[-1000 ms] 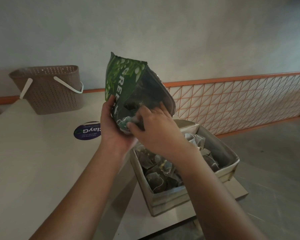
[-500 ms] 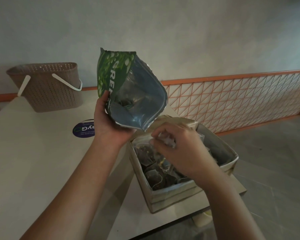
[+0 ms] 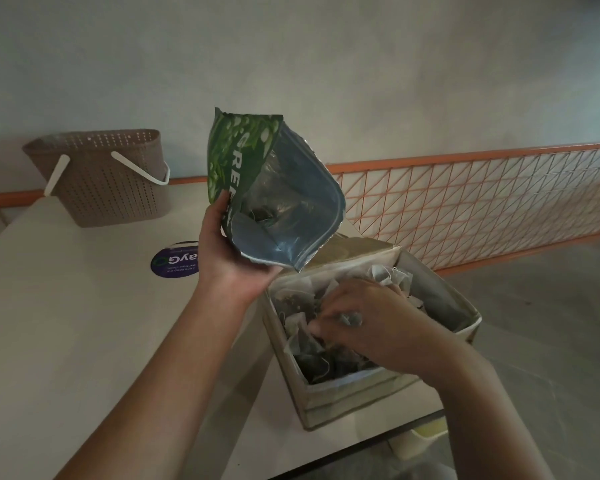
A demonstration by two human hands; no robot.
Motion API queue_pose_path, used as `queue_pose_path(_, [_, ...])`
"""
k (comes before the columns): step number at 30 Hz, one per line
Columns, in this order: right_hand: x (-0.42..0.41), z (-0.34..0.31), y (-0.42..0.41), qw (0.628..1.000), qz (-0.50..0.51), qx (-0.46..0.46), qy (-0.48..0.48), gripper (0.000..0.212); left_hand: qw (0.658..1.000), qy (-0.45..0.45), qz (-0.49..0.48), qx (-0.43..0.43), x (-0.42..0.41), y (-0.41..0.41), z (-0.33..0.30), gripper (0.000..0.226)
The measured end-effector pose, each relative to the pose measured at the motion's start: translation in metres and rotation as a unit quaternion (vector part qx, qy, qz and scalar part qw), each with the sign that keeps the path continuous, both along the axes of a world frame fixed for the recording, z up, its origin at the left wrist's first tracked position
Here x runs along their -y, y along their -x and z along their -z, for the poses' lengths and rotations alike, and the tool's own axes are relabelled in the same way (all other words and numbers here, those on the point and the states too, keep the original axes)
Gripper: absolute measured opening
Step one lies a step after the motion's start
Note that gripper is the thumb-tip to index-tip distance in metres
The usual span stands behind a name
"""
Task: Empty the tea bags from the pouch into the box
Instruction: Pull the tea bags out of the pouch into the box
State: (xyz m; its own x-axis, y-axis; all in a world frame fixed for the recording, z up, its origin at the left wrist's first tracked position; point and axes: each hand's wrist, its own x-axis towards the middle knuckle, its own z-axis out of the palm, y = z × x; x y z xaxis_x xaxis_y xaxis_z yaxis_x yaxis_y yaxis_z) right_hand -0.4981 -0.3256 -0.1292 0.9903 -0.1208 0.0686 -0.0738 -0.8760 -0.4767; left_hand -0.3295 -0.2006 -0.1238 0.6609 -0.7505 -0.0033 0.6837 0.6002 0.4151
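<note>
Head view
Left hand: the left hand (image 3: 234, 258) grips the pouch (image 3: 274, 192) from below and behind, thumb up along the printed green face, fingers curled under the lower edge.
Pouch: held in the air above the table's right edge, tilted with its open mouth facing the camera and down toward the box (image 3: 368, 386); the silver lining shows, and a few dark tea bags seem to lie deep inside, though the dim light makes that hard to confirm.
Pouch writing: white capitals run up the green leaf-print side; "REE" can be read, the rest is cut off by the fold and the thumb.
Right hand: the right hand (image 3: 371, 323) is down inside the box, fingers curled and pinching a tea bag (image 3: 352, 318) among the pile.
Box: a pale open-topped box standing at the table's right edge, near its front corner, just below the pouch's mouth.
Tea bags: a heap of tea bags (image 3: 312, 348) with strings fills the left and near part of the box; more lie crumpled toward its far side.
Table: a pale table (image 3: 66, 323) carries everything.
Sticker: a round dark purple sticker (image 3: 174, 259) lies flat on the table left of the left wrist; its white lettering appears upside down and reads roughly "layG", the small lines below are unreadable.
Basket: a brown perforated basket (image 3: 108, 181) with white handles stands at the table's far left corner.
Railing: an orange lattice railing (image 3: 482, 202) runs behind the table's right side.
</note>
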Motion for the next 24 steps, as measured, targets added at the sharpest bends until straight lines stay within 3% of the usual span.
queue_pose_path(4, [-0.003,-0.003,-0.009,0.984,0.084,0.152,-0.043,0.027,1.0,0.002,0.018,-0.003,-0.002,-0.004,0.0,0.057])
queue_pose_path(8, [-0.006,-0.018,-0.024,0.909,0.202,0.346,-0.119,0.036,1.0,-0.005,0.021,-0.006,-0.002,-0.005,0.001,0.058])
queue_pose_path(11, [-0.003,-0.027,-0.04,0.915,0.187,0.339,-0.113,0.055,1.0,-0.024,0.005,-0.011,-0.003,0.001,-0.001,0.054])
queue_pose_path(14, [-0.004,-0.034,-0.052,0.921,0.154,0.351,-0.067,0.036,0.999,-0.04,-0.002,0.0,-0.001,0.005,-0.006,0.047])
queue_pose_path(17, [-0.013,-0.039,-0.053,0.888,0.14,0.429,-0.094,0.025,0.998,-0.028,-0.022,0.048,-0.002,0.01,-0.019,0.04])
queue_pose_path(21, [-0.03,-0.04,-0.046,0.825,0.094,0.548,-0.099,0.03,0.995,0.028,0.004,0.096,-0.007,0.01,-0.029,0.055])
queue_pose_path(24, [-0.03,-0.027,-0.054,0.837,0.107,0.523,-0.12,0.032,0.997,0.01,0.013,0.073,-0.004,0.005,-0.027,0.062])
